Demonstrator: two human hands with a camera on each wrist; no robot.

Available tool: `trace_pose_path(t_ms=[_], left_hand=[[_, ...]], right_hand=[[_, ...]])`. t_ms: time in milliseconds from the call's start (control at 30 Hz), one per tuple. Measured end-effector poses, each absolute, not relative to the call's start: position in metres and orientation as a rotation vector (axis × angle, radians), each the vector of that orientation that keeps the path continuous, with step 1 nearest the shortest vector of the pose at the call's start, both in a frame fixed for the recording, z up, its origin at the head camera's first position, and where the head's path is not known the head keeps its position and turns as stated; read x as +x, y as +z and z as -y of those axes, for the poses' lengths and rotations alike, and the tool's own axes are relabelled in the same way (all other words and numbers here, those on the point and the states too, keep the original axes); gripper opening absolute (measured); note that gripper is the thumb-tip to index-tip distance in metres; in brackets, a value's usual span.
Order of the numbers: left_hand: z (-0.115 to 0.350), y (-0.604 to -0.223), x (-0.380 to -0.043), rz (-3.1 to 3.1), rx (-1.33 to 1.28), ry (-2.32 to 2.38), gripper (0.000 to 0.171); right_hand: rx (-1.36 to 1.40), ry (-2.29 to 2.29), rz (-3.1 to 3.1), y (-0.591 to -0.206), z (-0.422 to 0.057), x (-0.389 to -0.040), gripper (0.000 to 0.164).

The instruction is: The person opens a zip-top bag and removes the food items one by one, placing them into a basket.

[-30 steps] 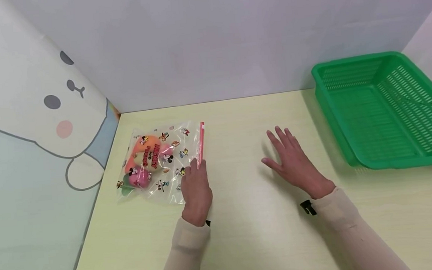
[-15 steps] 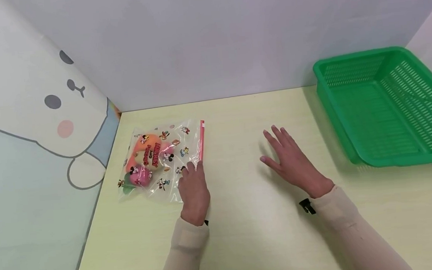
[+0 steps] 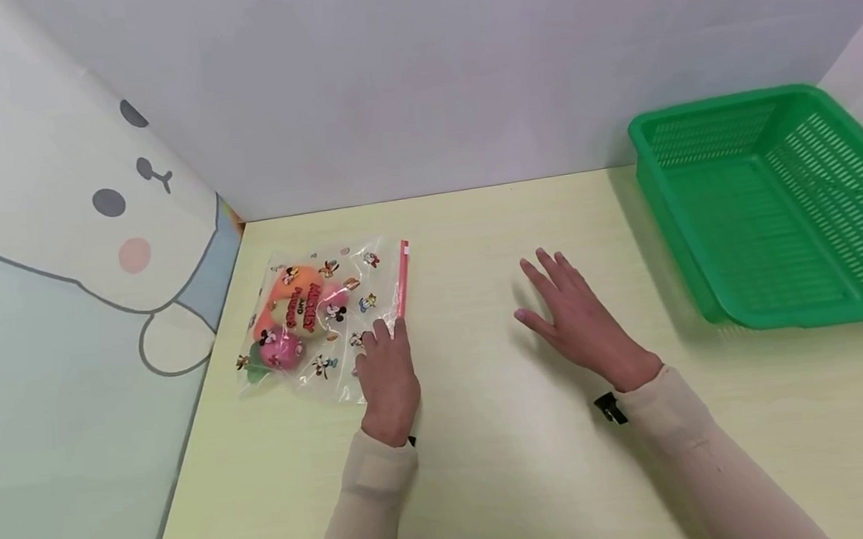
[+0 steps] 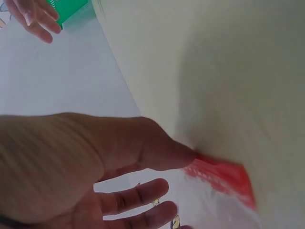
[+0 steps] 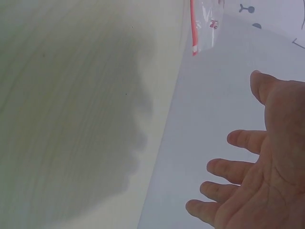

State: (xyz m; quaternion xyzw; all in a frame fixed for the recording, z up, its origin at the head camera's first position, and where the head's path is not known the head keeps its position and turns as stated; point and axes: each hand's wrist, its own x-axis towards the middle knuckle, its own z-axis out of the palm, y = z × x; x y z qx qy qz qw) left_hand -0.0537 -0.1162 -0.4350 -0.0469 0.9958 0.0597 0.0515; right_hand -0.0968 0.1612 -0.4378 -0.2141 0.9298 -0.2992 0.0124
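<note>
A clear zip bag [image 3: 314, 328] printed with cartoon characters lies flat on the left of the table. Inside it are several rounded coloured things, orange, yellowish, pink and green. My left hand [image 3: 390, 385] is over the bag's near right corner, its fingers slightly bent. In the left wrist view, the left thumb [image 4: 162, 150] meets the red zip strip [image 4: 224, 179], while the other fingers stand apart from the thumb. My right hand [image 3: 578, 322] hovers over the middle of the table with spread fingers, holding nothing.
A green slotted plastic basket [image 3: 766, 221] stands at the right. The pale wooden table [image 3: 505, 465] ends at a light wall [image 3: 419, 87] behind. On the left, a panel [image 3: 83, 344] shows a cartoon animal.
My left hand has shifted slightly left and its fingers have bent a little. The right hand has drifted slightly left. The bag stays in place, with a slight shift of the head view.
</note>
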Motion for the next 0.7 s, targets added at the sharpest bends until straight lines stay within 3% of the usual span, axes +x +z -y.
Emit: trace_pose_path(t_ms=[400, 700], left_hand=[[0.1204, -0.4413, -0.0529, -3.086, -0.133, 0.287, 0.035], [0.1209, -0.4409, -0.0565, -3.064, -0.167, 0.263, 0.032]], right_hand=[[-0.658, -0.943, -2.889, -0.4369, -0.1622, -0.0960, 0.072], [-0.642, -0.936, -2.883, -0.4375, -0.1637, -0.0950, 0.071]])
